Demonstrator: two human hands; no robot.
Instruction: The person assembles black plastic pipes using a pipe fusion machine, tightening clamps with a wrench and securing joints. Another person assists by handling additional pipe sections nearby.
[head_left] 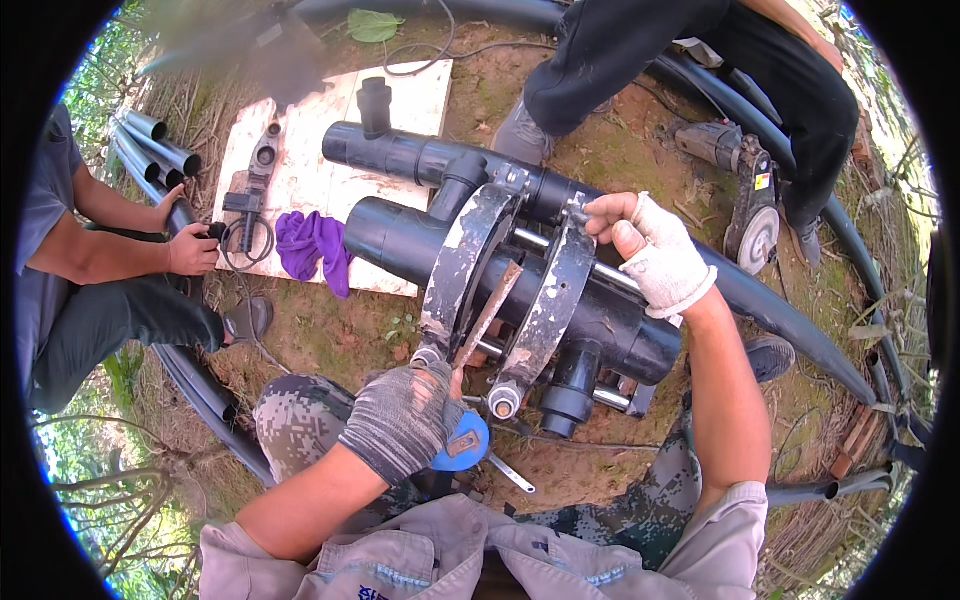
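Note:
A pipe clamping frame with two curved black, paint-chipped clamp rings (555,305) sits round a thick black plastic pipe fitting (395,235). My left hand (400,420), in a grey glove, is closed at the lower end of the left ring (465,255); its grip is partly hidden. A rusty flat metal strip (490,315) runs up between the rings from beside its thumb. My right hand (650,250), in a white glove with bare fingertips, curls its fingers on the upper end of the right ring. Steel rods (615,275) link the frame's parts.
A blue disc-shaped object (465,445) and a wrench (512,474) lie below. A purple cloth (312,250) and a black tool (258,175) rest on plywood (420,95). At right lies a power cutter (748,190). One person (110,240) holds black pipe; another (640,60) sits opposite.

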